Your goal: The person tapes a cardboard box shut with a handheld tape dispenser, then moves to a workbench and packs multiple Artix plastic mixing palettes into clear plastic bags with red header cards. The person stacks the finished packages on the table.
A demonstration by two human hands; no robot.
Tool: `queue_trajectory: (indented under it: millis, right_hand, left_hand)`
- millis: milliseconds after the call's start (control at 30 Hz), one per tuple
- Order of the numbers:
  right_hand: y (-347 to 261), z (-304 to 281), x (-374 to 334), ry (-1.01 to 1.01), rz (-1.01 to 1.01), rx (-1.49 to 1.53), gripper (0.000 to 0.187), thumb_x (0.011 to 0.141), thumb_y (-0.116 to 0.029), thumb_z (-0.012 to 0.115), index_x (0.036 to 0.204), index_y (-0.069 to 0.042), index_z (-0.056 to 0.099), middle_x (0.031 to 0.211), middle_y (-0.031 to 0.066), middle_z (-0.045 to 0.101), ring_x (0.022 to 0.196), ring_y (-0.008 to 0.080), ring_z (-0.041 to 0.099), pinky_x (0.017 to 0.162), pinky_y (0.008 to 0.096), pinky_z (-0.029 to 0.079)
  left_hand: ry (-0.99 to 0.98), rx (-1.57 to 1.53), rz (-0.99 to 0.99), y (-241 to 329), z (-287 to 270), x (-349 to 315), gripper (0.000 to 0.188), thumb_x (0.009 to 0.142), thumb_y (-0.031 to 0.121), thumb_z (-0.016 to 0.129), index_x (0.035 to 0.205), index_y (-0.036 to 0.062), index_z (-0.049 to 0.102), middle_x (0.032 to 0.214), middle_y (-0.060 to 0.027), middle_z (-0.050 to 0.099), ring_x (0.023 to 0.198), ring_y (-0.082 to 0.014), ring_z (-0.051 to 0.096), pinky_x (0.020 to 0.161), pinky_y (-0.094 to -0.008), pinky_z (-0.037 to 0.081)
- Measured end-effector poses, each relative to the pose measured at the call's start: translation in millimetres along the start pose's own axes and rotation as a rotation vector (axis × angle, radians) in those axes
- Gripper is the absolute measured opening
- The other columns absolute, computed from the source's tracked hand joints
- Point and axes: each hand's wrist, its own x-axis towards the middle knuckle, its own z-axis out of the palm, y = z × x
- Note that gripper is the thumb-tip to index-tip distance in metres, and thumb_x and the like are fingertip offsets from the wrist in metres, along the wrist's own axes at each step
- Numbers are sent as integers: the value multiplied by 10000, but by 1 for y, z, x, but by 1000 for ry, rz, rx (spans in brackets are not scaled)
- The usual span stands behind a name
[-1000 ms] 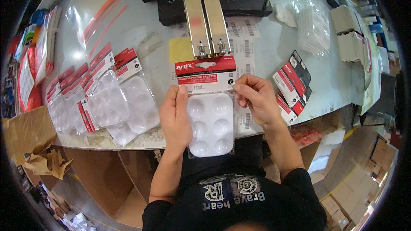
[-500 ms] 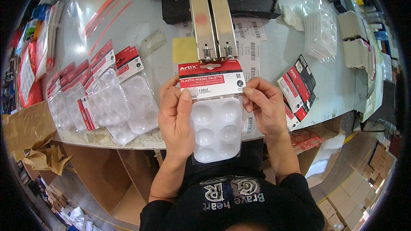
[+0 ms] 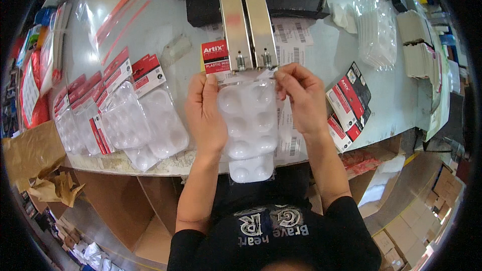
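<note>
A bagged white plastic mixing palette [image 3: 246, 125] with round wells lies in front of a bench machine with two long metal arms [image 3: 248, 20], which looks like a twin stapler. Its red and white header card [image 3: 215, 59] is partly covered by the tips of those arms. My left hand [image 3: 205, 110] pinches the pack's left top corner between thumb and fingers. At the right top corner, by the arm tip, my right hand [image 3: 303, 98] has its fingertips closed on the card's edge. The palette's lower end overhangs the table edge.
Several bagged palettes with cards [image 3: 120, 115] overlap on the left. Loose folded cards [image 3: 347, 105] lie at right, below a stack of clear-wrapped white trays [image 3: 374, 35]. Printed label sheets [image 3: 291, 70] lie beneath the work. A cardboard box [image 3: 115, 200] stands below the table's left edge.
Both hands have pushed the pack away from me, so its header card has slid under the metal arm tips. The arms now hide much of the card.
</note>
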Motion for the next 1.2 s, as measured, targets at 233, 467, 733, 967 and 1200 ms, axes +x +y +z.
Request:
queue_trajectory:
  millis: [233, 467, 733, 967, 1200]
  right_hand:
    - [10, -6, 2, -7, 35, -99, 133, 901, -93, 568, 893, 28, 623, 763, 27, 591, 680, 88, 527, 644, 217, 420]
    - [-53, -109, -20, 315, -128, -992, 579, 790, -257, 720, 1247, 35, 514, 1120, 160, 616, 962, 206, 623, 819, 295, 478]
    - [-12, -154, -24, 303, -54, -1419, 901, 707, -475, 745, 1363, 23, 379, 1392, 205, 432, 1261, 288, 453, 1050, 407, 262]
    - [-21, -129, -24, 239, 14, -1758, 1002, 645, -570, 739, 1349, 43, 373, 1404, 200, 412, 1313, 304, 376, 1013, 466, 292]
    - [-17, -114, -30, 304, -93, -1630, 907, 642, -526, 760, 1320, -20, 432, 1350, 197, 471, 1192, 283, 490, 997, 422, 272]
  left_hand:
    - [-71, -50, 49, -23, -6, 2, 257, 988, 218, 453, 843, 25, 541, 763, -3, 511, 736, -85, 444, 701, -232, 381]
    - [474, 1026, 390, 76, -93, 23, 229, 901, 177, 564, 1049, 2, 578, 961, -139, 590, 960, -294, 554, 910, -398, 409]
    - [-112, 1092, 268, -12, -46, -52, 237, 762, 201, 727, 838, 30, 583, 1006, -170, 551, 935, -341, 545, 795, -416, 432]
    - [-32, 287, 16, 2, -34, -56, 138, 877, 115, 631, 846, 9, 549, 944, -147, 652, 775, -167, 601, 720, -266, 467]
    - [-238, -194, -229, 16, -30, -62, 148, 907, 95, 590, 978, -33, 567, 962, -204, 682, 854, -187, 645, 829, -288, 475]
